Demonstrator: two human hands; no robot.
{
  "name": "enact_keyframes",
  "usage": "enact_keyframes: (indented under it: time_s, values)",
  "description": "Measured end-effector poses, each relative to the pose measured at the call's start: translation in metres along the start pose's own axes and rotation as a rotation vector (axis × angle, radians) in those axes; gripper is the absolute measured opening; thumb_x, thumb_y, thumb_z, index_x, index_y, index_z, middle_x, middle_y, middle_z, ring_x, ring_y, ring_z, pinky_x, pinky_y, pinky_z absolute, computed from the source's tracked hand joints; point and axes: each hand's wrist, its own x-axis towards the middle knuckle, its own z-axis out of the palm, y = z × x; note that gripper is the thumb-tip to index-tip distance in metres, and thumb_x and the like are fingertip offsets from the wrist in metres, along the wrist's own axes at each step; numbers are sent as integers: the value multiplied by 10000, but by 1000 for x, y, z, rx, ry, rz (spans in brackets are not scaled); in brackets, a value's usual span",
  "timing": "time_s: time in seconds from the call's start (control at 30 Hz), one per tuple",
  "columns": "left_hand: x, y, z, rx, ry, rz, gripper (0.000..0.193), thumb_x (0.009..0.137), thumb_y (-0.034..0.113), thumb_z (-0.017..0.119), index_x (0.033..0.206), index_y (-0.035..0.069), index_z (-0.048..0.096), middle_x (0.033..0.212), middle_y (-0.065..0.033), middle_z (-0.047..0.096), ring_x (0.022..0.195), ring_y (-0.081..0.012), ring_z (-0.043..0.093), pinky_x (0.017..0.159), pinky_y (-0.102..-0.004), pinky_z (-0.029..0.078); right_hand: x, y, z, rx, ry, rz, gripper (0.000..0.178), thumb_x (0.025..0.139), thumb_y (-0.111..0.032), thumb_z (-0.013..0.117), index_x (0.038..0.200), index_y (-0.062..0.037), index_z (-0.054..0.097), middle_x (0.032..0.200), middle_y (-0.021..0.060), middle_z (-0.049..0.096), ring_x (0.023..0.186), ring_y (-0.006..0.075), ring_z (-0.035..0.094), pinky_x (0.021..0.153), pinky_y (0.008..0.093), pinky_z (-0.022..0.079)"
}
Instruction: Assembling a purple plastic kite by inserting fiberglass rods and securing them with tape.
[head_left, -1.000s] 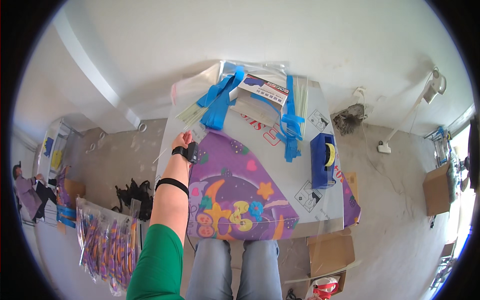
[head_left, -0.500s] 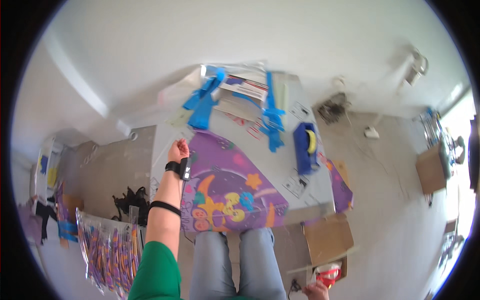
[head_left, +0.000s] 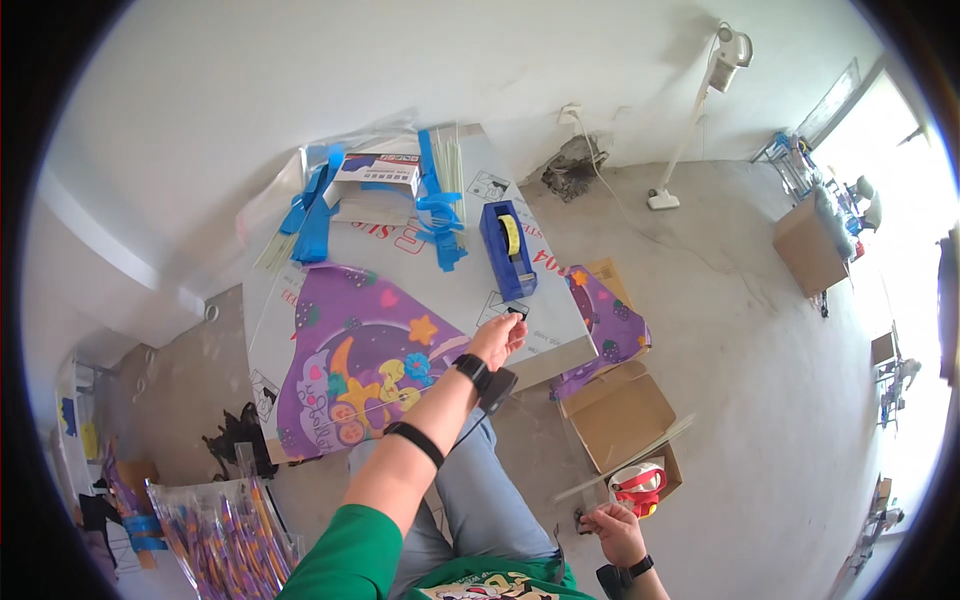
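Observation:
A purple printed fabric sheet (head_left: 310, 350) with stars, a moon and cartoon figures lies across the near part of the grey-white table (head_left: 385, 258). My left hand (head_left: 496, 340) reaches over the table's near right side, by the sheet's right end. Its fingers are curled in; what they hold, if anything, is too small to make out. Lower right, my right hand (head_left: 618, 532) hovers beside an open cardboard box (head_left: 622, 412), next to a red and white object (head_left: 638, 482) in it. Its fingertips are pressed together, their contents unclear.
A blue tape dispenser (head_left: 494, 240) with a yellow roll stands on the table's right. Blue tape strips (head_left: 315, 235) and a small carton (head_left: 385, 172) lie farther back. Clear-bagged purple pieces (head_left: 215, 525) sit lower left. A white stick vacuum (head_left: 690, 130) leans on the wall.
My left hand has moved from the sheet's far left corner to its right end. My right hand has come further into view beside the box. The view has turned rightward.

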Motion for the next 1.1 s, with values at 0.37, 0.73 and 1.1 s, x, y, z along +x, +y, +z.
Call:
enact_keyframes:
  time_s: [0.37, 0.73, 1.1]
  values:
    - [79, 15, 27, -235, 185, 25, 248, 922, 305, 539, 903, 60, 566, 809, -48, 623, 735, -162, 602, 682, -308, 485, -11, -12, -3, -48, -74, -139, 51, 860, -31, 583, 828, 4, 566, 835, 74, 605, 839, 177, 598, 806, 286, 457]
    - [79, 19, 21, -272, 154, 36, 140, 867, 199, 625, 852, 65, 587, 772, -41, 635, 699, -143, 608, 655, -269, 496, -32, 22, -44, -327, 88, -86, 88, 810, -34, 599, 744, -69, 552, 774, 43, 584, 736, 181, 569, 647, 314, 468]
    - [88, -3, 19, 665, 468, 488, 155, 848, 155, 640, 821, 5, 616, 676, -7, 595, 574, -72, 519, 542, -215, 428, -15, 57, -74, -325, 102, -51, 84, 835, -58, 644, 810, -15, 577, 790, 35, 623, 743, 97, 565, 715, 221, 454]
